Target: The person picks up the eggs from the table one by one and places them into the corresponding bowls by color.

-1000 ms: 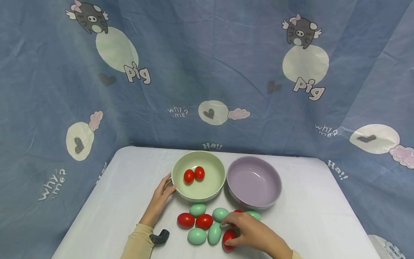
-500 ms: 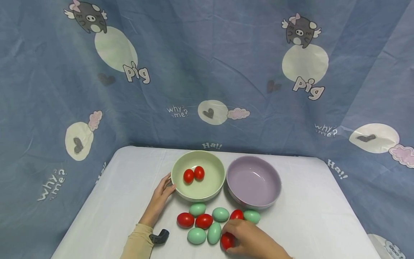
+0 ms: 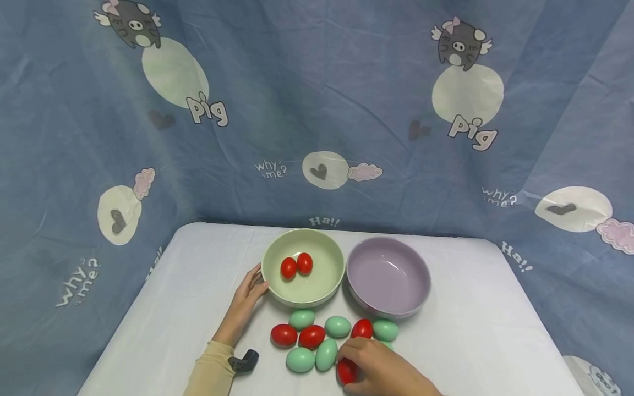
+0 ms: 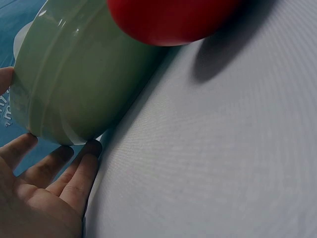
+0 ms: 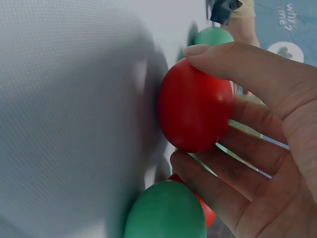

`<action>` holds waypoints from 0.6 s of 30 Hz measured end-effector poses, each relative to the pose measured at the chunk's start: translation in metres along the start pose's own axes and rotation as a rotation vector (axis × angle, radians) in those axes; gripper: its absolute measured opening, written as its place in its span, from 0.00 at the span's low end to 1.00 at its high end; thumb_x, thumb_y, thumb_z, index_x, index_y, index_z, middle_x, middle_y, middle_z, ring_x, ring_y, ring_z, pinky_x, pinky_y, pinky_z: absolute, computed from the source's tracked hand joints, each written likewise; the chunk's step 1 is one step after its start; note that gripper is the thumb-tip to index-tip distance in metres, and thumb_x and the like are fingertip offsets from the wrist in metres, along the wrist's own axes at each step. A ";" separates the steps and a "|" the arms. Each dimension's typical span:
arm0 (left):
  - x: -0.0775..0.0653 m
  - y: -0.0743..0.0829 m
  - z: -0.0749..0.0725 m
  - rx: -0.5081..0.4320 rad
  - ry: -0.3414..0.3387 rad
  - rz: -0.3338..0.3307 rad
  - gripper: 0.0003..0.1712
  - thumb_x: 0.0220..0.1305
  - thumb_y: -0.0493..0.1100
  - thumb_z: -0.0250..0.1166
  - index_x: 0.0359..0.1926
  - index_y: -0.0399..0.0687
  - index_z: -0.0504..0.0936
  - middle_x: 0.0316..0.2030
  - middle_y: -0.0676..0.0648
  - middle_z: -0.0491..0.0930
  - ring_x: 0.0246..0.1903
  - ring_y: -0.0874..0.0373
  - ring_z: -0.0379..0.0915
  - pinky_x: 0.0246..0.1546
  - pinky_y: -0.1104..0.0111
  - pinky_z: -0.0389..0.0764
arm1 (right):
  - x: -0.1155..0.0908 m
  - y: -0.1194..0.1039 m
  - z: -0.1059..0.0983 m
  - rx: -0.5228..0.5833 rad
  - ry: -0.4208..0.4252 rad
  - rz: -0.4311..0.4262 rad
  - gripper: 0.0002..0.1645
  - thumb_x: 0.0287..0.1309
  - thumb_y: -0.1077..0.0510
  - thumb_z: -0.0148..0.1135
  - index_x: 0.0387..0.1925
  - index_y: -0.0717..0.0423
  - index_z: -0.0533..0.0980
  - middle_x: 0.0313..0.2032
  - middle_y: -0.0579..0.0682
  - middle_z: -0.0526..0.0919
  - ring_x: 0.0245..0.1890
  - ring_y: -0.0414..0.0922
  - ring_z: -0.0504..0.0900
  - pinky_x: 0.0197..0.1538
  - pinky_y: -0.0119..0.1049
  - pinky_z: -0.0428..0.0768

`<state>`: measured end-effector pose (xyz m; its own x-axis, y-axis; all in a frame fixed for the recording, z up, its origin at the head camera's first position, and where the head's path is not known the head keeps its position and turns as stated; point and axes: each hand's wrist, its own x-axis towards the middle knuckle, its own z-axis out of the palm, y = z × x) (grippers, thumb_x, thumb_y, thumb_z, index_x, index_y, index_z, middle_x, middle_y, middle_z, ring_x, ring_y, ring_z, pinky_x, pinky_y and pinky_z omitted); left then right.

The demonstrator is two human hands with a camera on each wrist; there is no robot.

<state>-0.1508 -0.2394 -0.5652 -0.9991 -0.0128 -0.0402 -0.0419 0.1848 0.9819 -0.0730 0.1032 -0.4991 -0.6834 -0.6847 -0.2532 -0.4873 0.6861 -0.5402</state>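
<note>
My right hand (image 3: 378,367) grips a red toy egg (image 5: 195,106) low over the table, thumb on one side and fingers curled round the other. A green egg (image 5: 166,213) lies close to its fingers in the right wrist view. My left hand (image 3: 244,300) rests with spread, relaxed fingers against the outer wall of the light green bowl (image 3: 324,286). In the left wrist view its fingertips (image 4: 62,152) touch the bowl's side. Two red eggs (image 3: 297,266) lie inside that bowl.
A purple bowl (image 3: 391,275) stands right of the green one. In front of the bowls lie several loose eggs, such as a green egg (image 3: 300,359), a red egg (image 3: 284,335) and a red egg (image 3: 362,328). A patterned blue cloth (image 3: 317,110) hangs behind the white table (image 3: 475,324).
My right hand has come down, its fingers closing round the red egg, which has shifted slightly left. Eggs behind that hand show more now. My left hand stays at the green bowl.
</note>
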 end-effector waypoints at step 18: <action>0.001 0.000 0.000 0.010 0.008 0.002 0.36 0.78 0.55 0.57 0.80 0.58 0.58 0.77 0.42 0.65 0.76 0.46 0.62 0.76 0.51 0.67 | -0.004 0.003 -0.002 -0.009 0.065 -0.088 0.23 0.51 0.53 0.80 0.49 0.34 0.82 0.37 0.27 0.80 0.36 0.26 0.75 0.41 0.21 0.81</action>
<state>-0.1518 -0.2396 -0.5651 -0.9991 -0.0203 -0.0371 -0.0403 0.1951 0.9799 -0.0728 0.1089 -0.4977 -0.6714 -0.7252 -0.1525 -0.5516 0.6264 -0.5508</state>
